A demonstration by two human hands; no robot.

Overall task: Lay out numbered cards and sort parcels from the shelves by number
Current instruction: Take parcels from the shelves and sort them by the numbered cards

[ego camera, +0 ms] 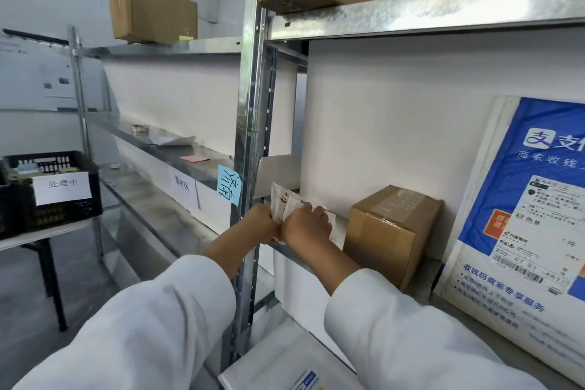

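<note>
Mostly, a metal shelf [411,13] fills the frame. A blue mailer [522,231] leans at right, a box [389,231] just left of it. At centre, left hand [261,222] and right hand [308,225] hold a white parcel [286,203], fingers clamped on it.

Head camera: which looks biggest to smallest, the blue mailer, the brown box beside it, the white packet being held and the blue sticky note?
1. blue mailer, nearest the camera.
2. brown box.
3. white packet and blue sticky note: alike, packet partly hidden.
</note>
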